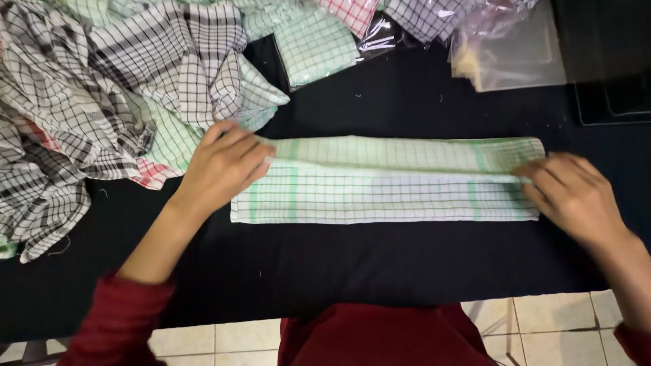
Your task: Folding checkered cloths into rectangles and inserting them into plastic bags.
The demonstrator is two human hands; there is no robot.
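A green-checked white cloth (386, 181), folded into a long flat strip, is lying across the middle of the black table (325, 261). The left hand (224, 166) is pressing flat on its 9 o'clock end, fingers spread loosely over the upper fold, and the right hand (573, 193) is pinching the folded edge at the 3 o'clock end with curled fingers. At 10 o'clock of the cloth, a heap of loose checked cloths (95, 95) is spilling over the table, just beside the left hand. Toward 12 o'clock, folded cloths in clear plastic bags (325, 44) are lying, and at 1 o'clock a stack of empty clear bags (512, 54) is resting.
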